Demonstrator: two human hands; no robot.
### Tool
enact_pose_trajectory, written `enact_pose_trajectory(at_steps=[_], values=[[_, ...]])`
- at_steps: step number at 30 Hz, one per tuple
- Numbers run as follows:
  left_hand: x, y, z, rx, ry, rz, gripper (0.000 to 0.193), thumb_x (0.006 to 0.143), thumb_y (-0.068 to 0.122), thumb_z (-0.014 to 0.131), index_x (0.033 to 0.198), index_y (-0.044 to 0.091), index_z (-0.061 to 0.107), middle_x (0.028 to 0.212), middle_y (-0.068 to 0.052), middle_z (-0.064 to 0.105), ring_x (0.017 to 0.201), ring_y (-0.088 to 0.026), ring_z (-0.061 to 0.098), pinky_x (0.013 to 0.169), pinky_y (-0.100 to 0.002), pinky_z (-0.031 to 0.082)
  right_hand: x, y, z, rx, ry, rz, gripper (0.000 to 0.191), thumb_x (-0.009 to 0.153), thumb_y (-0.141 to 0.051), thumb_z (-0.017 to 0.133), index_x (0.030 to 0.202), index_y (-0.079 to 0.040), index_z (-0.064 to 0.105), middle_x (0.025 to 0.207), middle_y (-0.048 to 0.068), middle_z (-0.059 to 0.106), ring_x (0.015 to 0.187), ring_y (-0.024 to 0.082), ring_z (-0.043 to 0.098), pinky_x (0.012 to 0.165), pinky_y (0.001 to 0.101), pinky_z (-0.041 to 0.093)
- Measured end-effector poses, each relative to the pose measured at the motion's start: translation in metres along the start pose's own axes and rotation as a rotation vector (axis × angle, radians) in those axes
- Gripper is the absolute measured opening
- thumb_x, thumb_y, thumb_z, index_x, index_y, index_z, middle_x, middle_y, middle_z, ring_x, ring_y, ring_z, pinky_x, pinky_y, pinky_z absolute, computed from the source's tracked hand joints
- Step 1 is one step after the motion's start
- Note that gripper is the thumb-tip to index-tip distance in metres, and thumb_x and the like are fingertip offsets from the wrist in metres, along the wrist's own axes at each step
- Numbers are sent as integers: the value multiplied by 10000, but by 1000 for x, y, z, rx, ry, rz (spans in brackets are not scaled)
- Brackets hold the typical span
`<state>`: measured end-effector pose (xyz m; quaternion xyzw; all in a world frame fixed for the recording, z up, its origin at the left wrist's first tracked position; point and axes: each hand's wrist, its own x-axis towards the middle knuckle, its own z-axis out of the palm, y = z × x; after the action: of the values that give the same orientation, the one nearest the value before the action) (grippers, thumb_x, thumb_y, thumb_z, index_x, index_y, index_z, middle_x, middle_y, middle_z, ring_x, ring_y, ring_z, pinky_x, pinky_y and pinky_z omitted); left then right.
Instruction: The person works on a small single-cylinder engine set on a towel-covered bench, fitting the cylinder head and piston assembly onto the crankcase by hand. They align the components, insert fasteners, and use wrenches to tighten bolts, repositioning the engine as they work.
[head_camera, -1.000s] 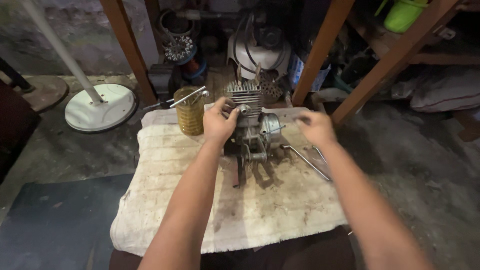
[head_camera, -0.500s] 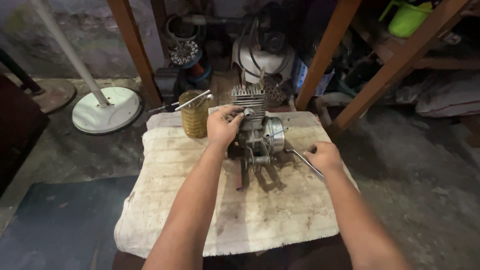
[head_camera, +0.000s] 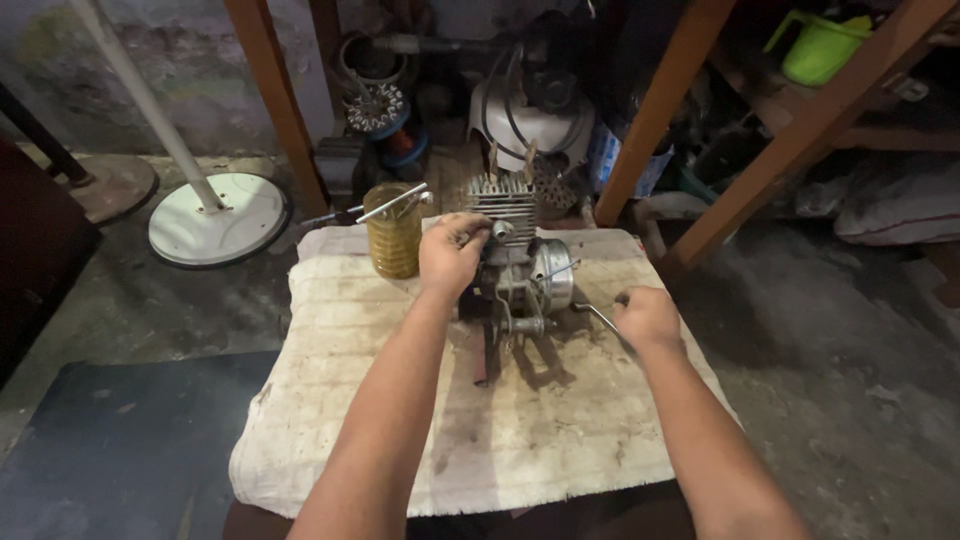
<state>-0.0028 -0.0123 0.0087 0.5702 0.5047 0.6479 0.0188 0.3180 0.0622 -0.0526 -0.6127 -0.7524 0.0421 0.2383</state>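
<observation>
Fan base: a round white stand base (head_camera: 215, 218) with a pale pole rising from it sits on the floor, well to the left of the engine and beyond the cloth's left edge.
Cloth: a stained, off-white towel (head_camera: 380, 400) is spread under the engine and covers the low work surface.
Jar: a yellowish jar (head_camera: 393, 232) stands on the towel just left of the engine, with metal tools leaning out of its top.
Left hand: the left hand (head_camera: 452, 252) rests on the engine's upper left side, fingers curled over the casing and pressed against it, just below the finned top.
Engine: a small grey engine (head_camera: 515, 270) stands upright near the far middle of the towel, its finned cylinder at the top and a round metal cover on its right side. A dark lever hangs down from it toward the near edge.
Right hand: the right hand (head_camera: 648, 318) lies on the towel just right of the engine, fingers closed around the handle of a slim metal tool.
Tool: the metal tool (head_camera: 596, 313) points from the right hand toward the engine's lower right side; whether its tip touches the engine cannot be told.
Post: a slanted wooden post (head_camera: 660, 110) rises behind and right of the engine.
Jug: a green jug (head_camera: 822, 48) sits on a shelf far to the engine's upper right.
</observation>
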Motion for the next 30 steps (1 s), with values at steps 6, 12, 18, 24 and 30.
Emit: enact_pose_trajectory(at_steps=[6, 12, 18, 24, 30], values=[[-1, 4, -1, 100, -75, -222, 223, 779, 132, 830, 991, 105, 767, 897, -102, 714, 788, -243, 685, 742, -342, 541, 18, -62, -22, 608, 306, -74, 203, 904, -185, 739, 1049, -50, 785, 967, 128, 785, 906, 233, 756, 852, 342, 569], [0, 2, -1, 90, -49, -211, 213, 794, 131, 821, 999, 106, 768, 911, -86, 733, 794, -231, 698, 751, -335, 551, 20, -159, -43, 641, 279, -449, 151, 856, -127, 737, 982, -61, 787, 947, 91, 763, 870, 240, 718, 788, 350, 558], [-1, 9, -2, 86, -5, -74, 237, 766, 100, 814, 996, 89, 759, 957, -98, 732, 841, -245, 699, 772, -344, 555, 10, -189, -46, 449, 397, -593, 132, 811, -115, 757, 936, -88, 790, 937, 85, 753, 944, 312, 666, 843, 411, 539], [-1, 13, -3, 78, -69, -298, 203, 814, 107, 795, 1012, 98, 753, 936, -94, 723, 799, -275, 694, 768, -349, 554, 12, -188, -31, 490, 444, -569, 118, 816, -109, 781, 933, -96, 790, 922, 72, 741, 922, 306, 651, 835, 414, 530], [0, 6, -1, 46, -15, -46, 211, 815, 49, 750, 1012, 120, 778, 959, -86, 739, 901, -272, 710, 810, -366, 553, 11, -193, -17, 528, 479, -472, 125, 830, -106, 777, 953, -110, 799, 930, 69, 729, 933, 312, 644, 850, 421, 519]])
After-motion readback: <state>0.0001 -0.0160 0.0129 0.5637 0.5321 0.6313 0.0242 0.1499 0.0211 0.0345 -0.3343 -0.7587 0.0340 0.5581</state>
